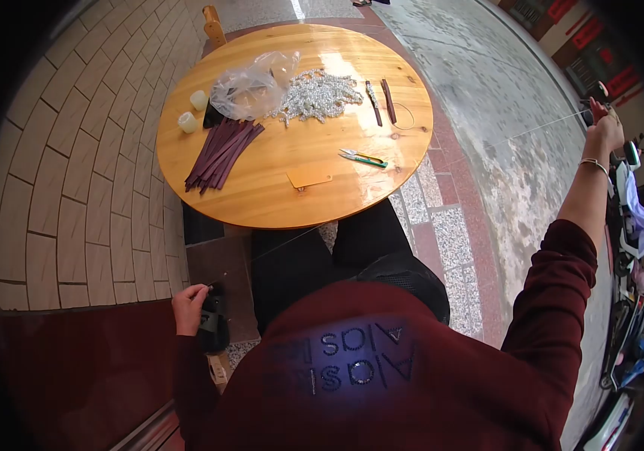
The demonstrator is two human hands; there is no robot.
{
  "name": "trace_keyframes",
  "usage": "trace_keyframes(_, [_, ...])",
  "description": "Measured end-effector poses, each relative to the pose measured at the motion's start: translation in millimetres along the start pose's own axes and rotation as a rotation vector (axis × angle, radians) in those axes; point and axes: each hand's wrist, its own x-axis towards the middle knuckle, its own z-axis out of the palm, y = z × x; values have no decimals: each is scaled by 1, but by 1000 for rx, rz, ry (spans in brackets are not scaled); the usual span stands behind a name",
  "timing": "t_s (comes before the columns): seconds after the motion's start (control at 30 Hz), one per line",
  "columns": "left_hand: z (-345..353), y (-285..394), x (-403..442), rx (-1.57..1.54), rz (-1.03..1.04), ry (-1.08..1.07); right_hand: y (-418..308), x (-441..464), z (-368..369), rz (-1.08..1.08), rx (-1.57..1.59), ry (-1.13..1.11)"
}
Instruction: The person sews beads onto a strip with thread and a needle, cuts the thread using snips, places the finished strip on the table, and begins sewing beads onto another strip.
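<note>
A thin clear thread (540,129) stretches across my body from one hand to the other. My left hand (189,307), low beside the wall, is closed with thumb and finger pinching one end. Far out to the right, my right hand (605,126) is raised, gripping the other part of the thread; some of its fingers are hard to make out. On the round table (247,207) ahead lie a pile of silver beads (318,96), a bundle of dark maroon strips (220,155), thread snips (363,158) and an orange card (309,180).
A clear plastic bag (250,89) touches the beads. Two white spool-like cylinders (187,122) stand at the table's left. Two narrow dark strips (388,101) lie at its right, one with small beads. A tiled wall (74,188) runs along the left; various household items are stacked far right.
</note>
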Motion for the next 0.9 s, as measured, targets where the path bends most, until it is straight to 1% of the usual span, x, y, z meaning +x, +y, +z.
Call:
trace_keyframes(0.03, [1,-1,1,-15,-35,39,10,-1,2,-5,5,5])
trace_keyframes(0.1, [6,7,2,-6,-35,63,29,-10,9,47,-20,-87])
trace_keyframes(0.13, [9,12,3,-53,-53,59,38,-19,13,84,-18,-121])
trace_keyframes(0.17, [13,18,2,-100,-73,56,41,-36,24,122,-15,-158])
trace_keyframes(0.2, [14,35,2,-181,-153,28,36,-61,38,138,-61,-193])
trace_keyframes(0.23, [17,45,3,-178,-154,36,37,-81,48,129,-88,-261])
trace_keyframes(0.3, [21,65,5,-422,-134,-11,36,-125,69,62,-221,-391])
trace_keyframes(0.37, [24,90,6,-447,-127,5,39,-165,90,-157,-411,-467])
trace_keyframes(0.4, [26,102,7,-497,-102,-19,44,-176,96,-168,-508,-543])
trace_keyframes(0.43, [29,111,8,-547,-76,-45,50,-194,103,-100,-440,-578])
trace_keyframes(0.5, [37,123,9,-565,-65,-54,62,-229,117,-8,-257,-718])
trace_keyframes(0.57, [47,133,12,-620,-59,-106,66,-264,127,8,-287,-822])
trace_keyframes(0.63, [57,137,16,-631,-56,-121,71,-295,137,94,-294,-960])
trace_keyframes(0.7, [65,141,22,-619,-37,-128,71,-320,145,206,-189,-1155])
trace_keyframes(0.73, [68,142,25,-639,-51,-135,67,-333,150,307,-138,-1241])
trace_keyframes(0.77, [71,142,30,-648,-58,-120,55,-347,155,350,-151,-1282])
trace_keyframes(0.83, [76,142,40,-655,-47,-186,60,-373,164,340,-117,-1342])
trace_keyframes(0.9, [81,143,49,-672,-44,-176,46,-392,179,286,-185,-1439])
